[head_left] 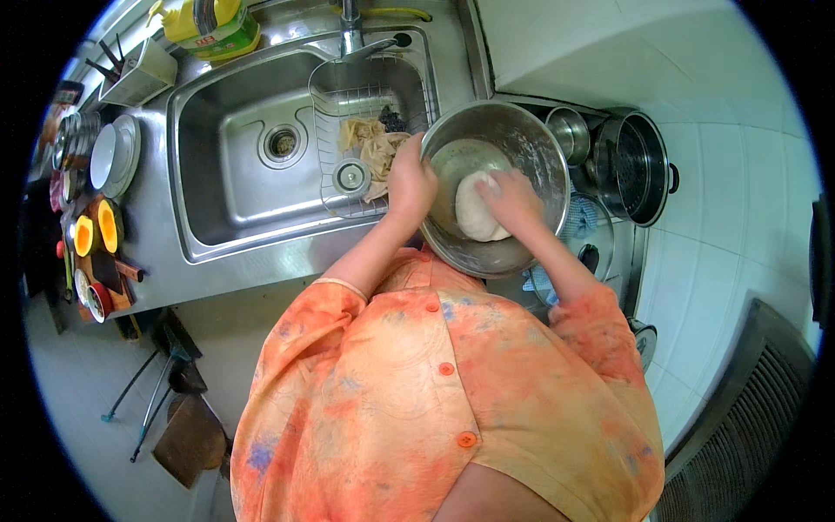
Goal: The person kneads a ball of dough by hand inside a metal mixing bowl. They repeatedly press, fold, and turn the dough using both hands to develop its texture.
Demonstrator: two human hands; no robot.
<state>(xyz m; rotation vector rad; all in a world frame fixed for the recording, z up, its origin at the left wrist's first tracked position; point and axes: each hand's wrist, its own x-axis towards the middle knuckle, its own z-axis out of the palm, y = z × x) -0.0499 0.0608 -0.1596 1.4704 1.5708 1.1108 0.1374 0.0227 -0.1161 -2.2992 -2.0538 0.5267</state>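
Observation:
A wide stainless steel bowl (550,161) is tilted in front of me, just right of the sink, with pale smears on its inner wall. Inside lies a smooth white lump of dough (474,210). My left hand (410,183) is closed on the bowl's left rim, its thumb along the edge. Down in the bowl, my right hand (515,202) presses on the right side of the dough, fingers curled over it; its fingertips are partly hidden and slightly blurred.
Left of the bowl is a steel sink (196,174) with a wire rack (326,109) holding tan cloths (380,155). Pots (639,165) stand at the right. Far left are plates (117,152), cut pumpkin halves (84,235) and a yellow jug (204,26).

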